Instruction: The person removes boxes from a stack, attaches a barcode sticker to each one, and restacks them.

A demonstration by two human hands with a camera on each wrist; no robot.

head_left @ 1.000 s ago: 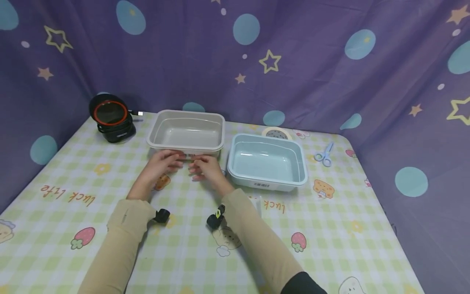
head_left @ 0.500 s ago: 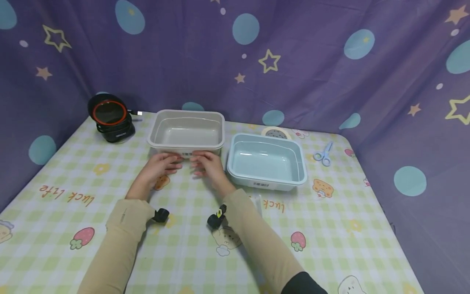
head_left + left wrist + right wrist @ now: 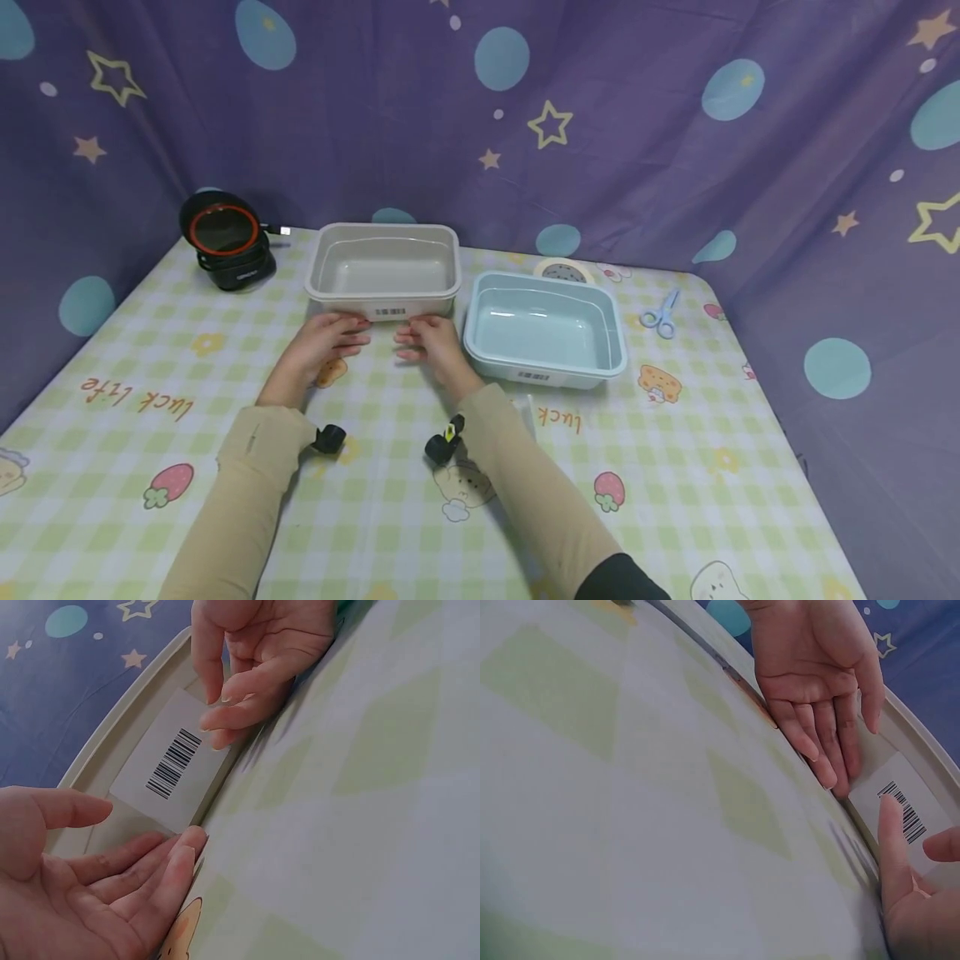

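Against the front wall of a grey plastic storage bin [image 3: 384, 265] is a white barcode label [image 3: 169, 761]. My left hand [image 3: 318, 343] rests at the label's left end, fingers nearly straight and their tips by the bin's base in the left wrist view. At the right end is my right hand [image 3: 437, 343], its fingers loosely bent with the tips at or close to the label. Neither hand grips anything. Both thumbs stand off from the other fingers. A light blue bin [image 3: 546, 325] with a similar barcode label [image 3: 534, 377] stands just right of my right hand.
A black case [image 3: 228, 242] with its lid raised sits at the back left. A roll of tape [image 3: 564, 271] lies behind the blue bin, and blue scissors [image 3: 662, 315] lie to its right. A purple curtain [image 3: 637, 167] hangs behind the checked tablecloth [image 3: 360, 517].
My hands have drawn slightly apart, so more of the barcode label shows between them. The grey bin has shifted a little to the right. The blue bin stays in place.
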